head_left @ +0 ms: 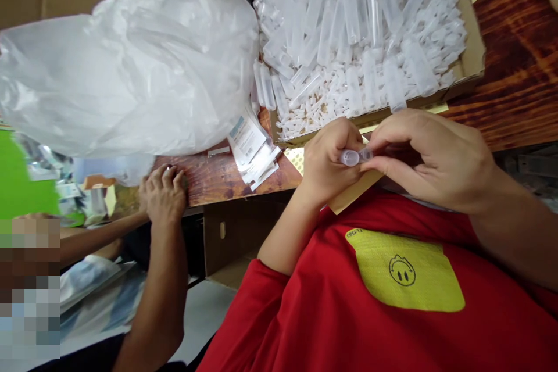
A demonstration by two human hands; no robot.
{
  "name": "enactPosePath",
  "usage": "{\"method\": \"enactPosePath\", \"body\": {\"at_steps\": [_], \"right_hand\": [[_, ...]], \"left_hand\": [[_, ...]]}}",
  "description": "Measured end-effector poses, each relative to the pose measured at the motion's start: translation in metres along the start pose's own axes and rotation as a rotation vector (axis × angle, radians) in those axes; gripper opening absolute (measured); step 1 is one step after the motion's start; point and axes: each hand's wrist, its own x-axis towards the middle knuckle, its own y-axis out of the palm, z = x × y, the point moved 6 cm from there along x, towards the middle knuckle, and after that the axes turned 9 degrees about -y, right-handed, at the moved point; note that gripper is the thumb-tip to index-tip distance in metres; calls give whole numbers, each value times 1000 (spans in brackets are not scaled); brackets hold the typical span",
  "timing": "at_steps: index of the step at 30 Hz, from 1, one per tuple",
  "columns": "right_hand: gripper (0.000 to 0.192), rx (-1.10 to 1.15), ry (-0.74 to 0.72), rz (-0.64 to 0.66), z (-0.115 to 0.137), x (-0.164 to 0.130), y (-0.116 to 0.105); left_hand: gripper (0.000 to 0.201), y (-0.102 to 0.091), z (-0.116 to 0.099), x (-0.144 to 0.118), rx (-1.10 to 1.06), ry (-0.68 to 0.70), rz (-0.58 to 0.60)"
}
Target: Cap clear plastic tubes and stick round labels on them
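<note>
Just below the middle of the frame, the left hand (pixel 325 157) and right hand (pixel 429 157) both pinch 1 small clear tube (pixel 354 156), fingers closed on its ends. Judging by the cardboard box (pixel 473 52) at upper right, heaped with loose tubes and caps, most work remains. The wooden table (pixel 514 70) also holds a large plastic bag (pixel 131 64) and paper packets (pixel 253 148); another person's hand (pixel 164 193) rests at its edge.

Single view, head-worn camera. Position: above the wearer's chest, looking steeply down and forward. Range: close; red shirt (pixel 349 314) fills the lower frame, both hands sit just beyond it, table (pixel 518 58) edge and cardboard box (pixel 473 52) above. Left margin takes in a co-worker's forearm (pixel 161 279).
</note>
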Motion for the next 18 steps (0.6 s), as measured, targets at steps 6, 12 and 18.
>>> {"method": "enactPosePath", "body": {"at_steps": [6, 12, 18], "right_hand": [[10, 136, 56, 75, -6, 2, -4], [7, 313, 133, 227, -22, 14, -5], [5, 393, 100, 465, -30, 29, -2]], "left_hand": [[53, 1, 2, -2, -15, -18, 44], [51, 1, -2, 1, 10, 4, 104], [49, 6, -5, 0, 18, 48, 134]]}}
